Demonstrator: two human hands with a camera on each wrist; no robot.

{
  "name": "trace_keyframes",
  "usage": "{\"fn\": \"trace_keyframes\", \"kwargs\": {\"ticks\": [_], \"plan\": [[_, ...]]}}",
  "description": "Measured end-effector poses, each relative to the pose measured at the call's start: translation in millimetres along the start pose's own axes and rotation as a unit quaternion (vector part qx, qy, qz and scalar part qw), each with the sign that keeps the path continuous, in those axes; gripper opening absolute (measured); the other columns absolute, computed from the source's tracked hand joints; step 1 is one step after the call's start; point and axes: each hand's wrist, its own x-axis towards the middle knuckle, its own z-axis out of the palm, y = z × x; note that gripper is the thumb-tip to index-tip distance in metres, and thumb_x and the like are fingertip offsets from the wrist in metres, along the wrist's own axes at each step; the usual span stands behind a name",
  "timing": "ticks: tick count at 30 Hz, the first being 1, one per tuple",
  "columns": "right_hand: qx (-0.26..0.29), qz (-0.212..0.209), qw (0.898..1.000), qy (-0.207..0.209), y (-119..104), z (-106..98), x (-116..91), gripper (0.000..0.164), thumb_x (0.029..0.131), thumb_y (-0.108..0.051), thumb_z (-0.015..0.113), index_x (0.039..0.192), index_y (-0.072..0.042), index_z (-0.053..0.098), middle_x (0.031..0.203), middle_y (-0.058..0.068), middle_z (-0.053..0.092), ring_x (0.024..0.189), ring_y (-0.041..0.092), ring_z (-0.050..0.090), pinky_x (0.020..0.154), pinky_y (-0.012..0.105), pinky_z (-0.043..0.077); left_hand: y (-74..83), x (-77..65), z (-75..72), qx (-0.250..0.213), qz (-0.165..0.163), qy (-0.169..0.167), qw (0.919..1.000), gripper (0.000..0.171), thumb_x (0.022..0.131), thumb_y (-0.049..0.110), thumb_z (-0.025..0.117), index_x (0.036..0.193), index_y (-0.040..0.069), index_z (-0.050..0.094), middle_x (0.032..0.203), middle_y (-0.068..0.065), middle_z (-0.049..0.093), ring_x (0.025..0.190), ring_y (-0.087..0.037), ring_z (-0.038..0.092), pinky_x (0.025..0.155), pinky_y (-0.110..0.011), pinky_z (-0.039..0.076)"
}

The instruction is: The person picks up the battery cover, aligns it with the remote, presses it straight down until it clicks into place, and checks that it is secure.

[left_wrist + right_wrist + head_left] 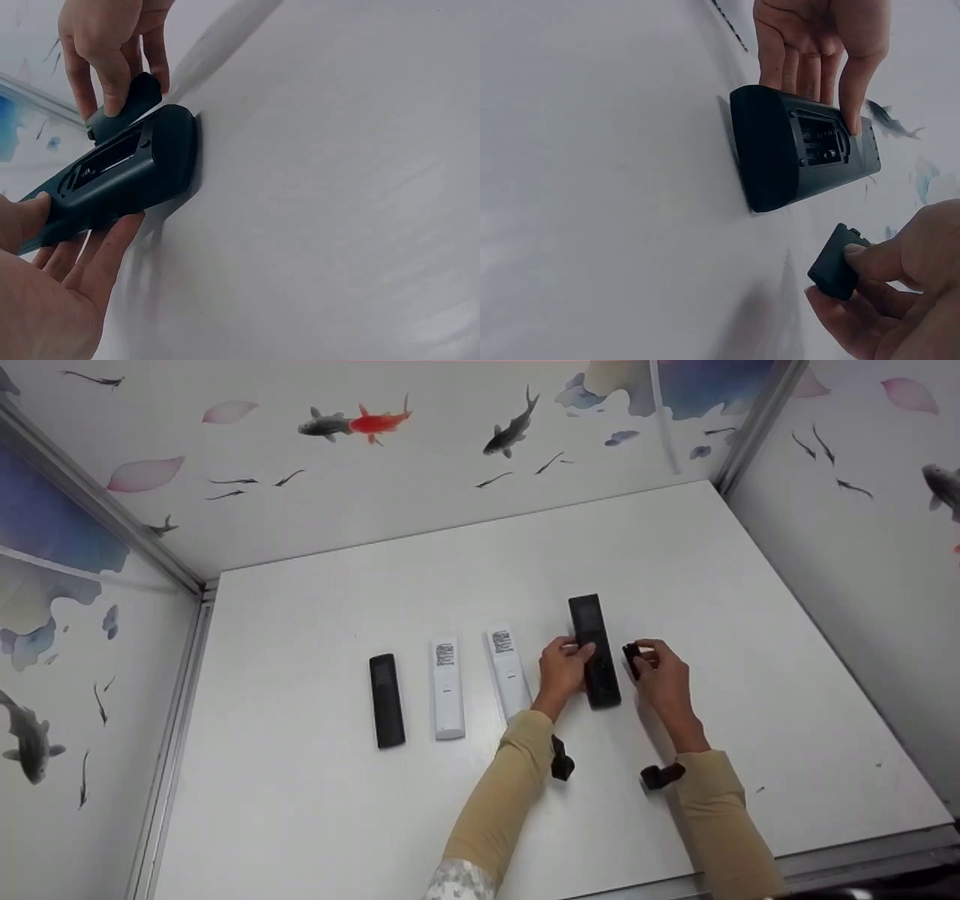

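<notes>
My left hand [562, 673] grips a black remote control [596, 656] by its side, thumb on top and fingers along the edge. The remote lies back up, its battery compartment [821, 140] uncovered; metal contacts show inside in the right wrist view. Just to the right, my right hand [665, 681] pinches a small black battery cover [838, 262] between thumb and fingers, held apart from the remote. In the left wrist view the battery cover [126, 107] overlaps the remote's far edge, beside the opening.
Left of my hands, two white remotes [448, 690] [508, 669] lie back up, the nearer one partly behind my left sleeve. Farther left lies another black remote [387, 701]. The white table [300, 825] is bounded by printed wall panels [420, 495].
</notes>
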Motion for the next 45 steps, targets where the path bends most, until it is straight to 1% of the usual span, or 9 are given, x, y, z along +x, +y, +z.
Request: {"fn": "trace_keyframes", "kwargs": {"ticks": [3,5,8,12,17,21,27,34,45], "plan": [[0.004,-0.019,1.0,-0.01,-1,-3,-1,0.044,0.101,0.0,0.052,0.144,-0.006,0.049,0.116,0.029,0.065,0.106,0.04,0.064,0.083,0.044,0.052,0.5,0.0,-1.2,-0.008,-0.005,-0.005,0.9999,0.029,0.093,0.022,0.072,0.117,0.007,0.068,0.109,-0.011,0.076,0.095,-0.017,0.071,0.084,-0.033,0.054],[0.011,-0.036,0.999,-0.015,-1,-3,-1,0.044,0.1,0.001,0.053,0.143,-0.008,0.05,0.116,0.028,0.064,0.105,0.04,0.065,0.084,0.044,0.052,0.3,0.5,-2.5,-0.008,0.002,-0.005,1.0,0.028,0.093,0.021,0.072,0.117,0.007,0.067,0.108,-0.011,0.076,0.094,-0.017,0.071,0.083,-0.032,0.054],[0.035,-0.047,0.998,-0.012,-1,-2,-2,0.035,0.099,0.0,0.058,0.133,-0.007,0.058,0.115,0.026,0.067,0.101,0.036,0.067,0.082,0.03,0.052,-2.4,1.1,-4.1,0.004,0.019,-0.002,0.9998,0.028,0.094,0.021,0.072,0.116,0.006,0.067,0.107,-0.012,0.076,0.095,-0.017,0.071,0.081,-0.029,0.054],[0.057,-0.05,0.997,-0.01,-1,0,-3,0.033,0.096,-0.002,0.063,0.129,-0.007,0.061,0.11,0.021,0.07,0.095,0.02,0.065,0.075,0.012,0.045,-6.7,1.3,-4.9,0.022,0.035,0.0,0.9992,0.028,0.094,0.021,0.071,0.116,0.005,0.067,0.107,-0.011,0.076,0.097,-0.017,0.071,0.081,-0.029,0.055],[0.078,-0.055,0.995,-0.024,-1,2,-2,0.032,0.095,-0.004,0.066,0.127,-0.009,0.064,0.104,0.018,0.07,0.088,0.003,0.059,0.071,0.012,0.044,-7.9,1.7,-4.3,0.017,0.042,-0.002,0.999,0.028,0.094,0.021,0.071,0.117,0.005,0.067,0.109,-0.011,0.076,0.1,-0.018,0.072,0.085,-0.03,0.055],[0.088,-0.067,0.993,-0.051,-3,5,-2,0.03,0.095,-0.005,0.065,0.126,-0.009,0.064,0.103,0.018,0.07,0.086,0.009,0.059,0.07,0.017,0.045,-7.6,1.9,-3.5,0.009,0.046,0.003,0.9989,0.027,0.093,0.019,0.072,0.115,0.005,0.067,0.107,-0.012,0.077,0.099,-0.018,0.072,0.083,-0.027,0.055],[0.073,-0.083,0.991,-0.072,-4,11,-5,0.03,0.094,-0.003,0.067,0.124,-0.007,0.065,0.106,0.018,0.071,0.092,0.012,0.062,0.079,0.018,0.045,-6.6,0.5,-3.5,0.011,0.046,-0.001,0.9989,0.029,0.093,0.022,0.072,0.117,0.006,0.068,0.108,-0.011,0.077,0.102,-0.018,0.072,0.085,-0.03,0.055],[0.062,-0.079,0.991,-0.093,-4,14,-7,0.031,0.095,-0.002,0.066,0.125,-0.009,0.062,0.113,0.016,0.07,0.099,0.02,0.063,0.084,0.024,0.045,-6.1,0.6,-2.9,0.011,0.058,-0.004,0.9982,0.031,0.093,0.022,0.072,0.119,0.005,0.068,0.111,-0.012,0.076,0.105,-0.02,0.071,0.087,-0.031,0.056],[0.058,-0.09,0.989,-0.098,-1,13,-8,0.03,0.094,-0.005,0.067,0.124,-0.009,0.063,0.11,0.015,0.07,0.099,0.02,0.063,0.083,0.024,0.046,-9.4,-0.5,-0.4,0.029,0.065,0.004,0.9974,0.031,0.094,0.024,0.071,0.119,0.006,0.067,0.11,-0.011,0.076,0.103,-0.019,0.072,0.087,-0.031,0.056]]}}
